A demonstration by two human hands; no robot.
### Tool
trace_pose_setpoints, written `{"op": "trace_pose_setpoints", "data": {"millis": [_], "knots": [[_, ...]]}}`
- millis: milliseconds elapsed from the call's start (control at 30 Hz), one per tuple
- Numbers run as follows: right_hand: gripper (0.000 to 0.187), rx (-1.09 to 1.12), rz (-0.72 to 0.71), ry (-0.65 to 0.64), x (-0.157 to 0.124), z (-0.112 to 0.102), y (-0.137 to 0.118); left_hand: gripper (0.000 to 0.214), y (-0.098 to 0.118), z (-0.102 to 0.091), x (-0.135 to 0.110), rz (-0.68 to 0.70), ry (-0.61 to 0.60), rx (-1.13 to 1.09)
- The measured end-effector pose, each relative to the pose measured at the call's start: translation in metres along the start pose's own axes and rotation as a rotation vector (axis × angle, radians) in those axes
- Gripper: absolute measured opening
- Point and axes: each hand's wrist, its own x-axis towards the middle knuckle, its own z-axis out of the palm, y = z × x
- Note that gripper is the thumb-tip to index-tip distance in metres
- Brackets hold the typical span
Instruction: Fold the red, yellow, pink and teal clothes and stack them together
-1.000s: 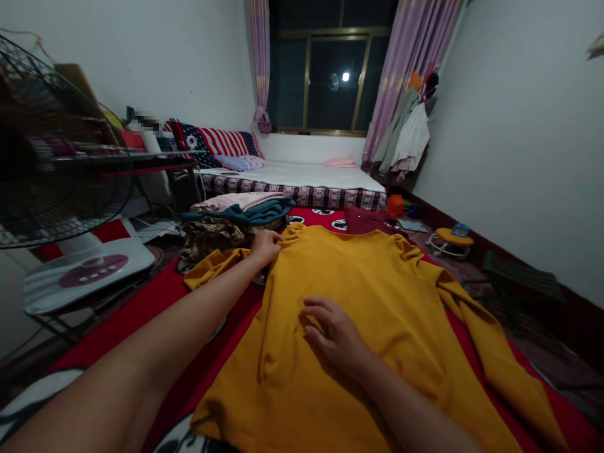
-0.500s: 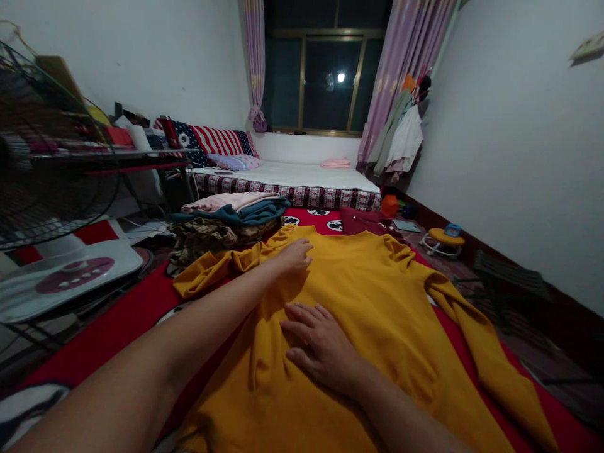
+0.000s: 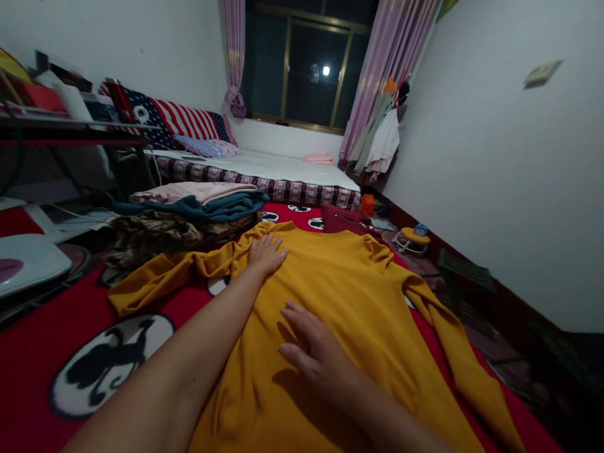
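A mustard-yellow long-sleeved top [image 3: 349,296] lies spread flat on a red patterned blanket [image 3: 42,333]. My left hand [image 3: 265,253] rests flat and open on the top near its left shoulder, where the left sleeve [image 3: 165,277] stretches out to the left. My right hand [image 3: 315,352] lies open, palm down, on the middle of the top with fingers spread. The right sleeve [image 3: 453,352] trails down the right side.
A stack of folded clothes [image 3: 189,211] sits at the left behind the sleeve. A dark red garment [image 3: 346,220] lies beyond the collar. A low bed [image 3: 264,173] stands under the window. A white fan base [image 3: 28,261] is at far left; small toys [image 3: 408,238] along the right wall.
My left hand slid from the left shoulder edge onto the top, and the left sleeve now lies stretched out straighter. My right hand stayed flat on the middle. The view shifted left.
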Motion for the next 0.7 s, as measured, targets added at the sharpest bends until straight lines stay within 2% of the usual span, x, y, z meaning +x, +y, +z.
{"op": "trace_pose_setpoints", "data": {"millis": [67,133,233,267,333,400,433,500,567,700], "knots": [[0.048,0.051,0.057,0.085,0.017,-0.019,0.014,0.062,-0.001,0.000,-0.001,-0.004,0.004,-0.005],[0.045,-0.012,0.132,0.227,0.043,-0.049,0.032,0.062,-0.001,0.001,0.000,0.000,0.014,-0.009],[0.050,-0.338,0.238,0.501,0.085,-0.102,0.065,0.063,-0.003,0.003,0.001,-0.021,0.050,-0.025],[0.056,-0.443,0.286,0.553,0.097,-0.117,0.077,0.063,-0.004,0.005,0.001,-0.035,0.064,-0.032],[0.071,-0.632,0.416,0.574,0.114,-0.142,0.100,0.064,-0.005,0.007,0.003,-0.065,0.090,-0.048],[0.077,-0.763,0.531,0.519,0.125,-0.159,0.118,0.065,-0.006,0.009,0.004,-0.085,0.106,-0.060],[0.073,-0.808,0.570,0.478,0.129,-0.165,0.124,0.065,-0.006,0.009,0.004,-0.092,0.110,-0.063],[0.052,-0.867,0.598,0.406,0.137,-0.176,0.130,0.064,-0.006,0.009,0.004,-0.108,0.112,-0.066],[0.035,-0.899,0.591,0.405,0.145,-0.185,0.133,0.063,-0.006,0.008,0.005,-0.123,0.103,-0.072],[0.044,-0.897,0.550,0.488,0.155,-0.187,0.142,0.064,-0.009,0.008,0.008,-0.141,0.095,-0.071]]}}
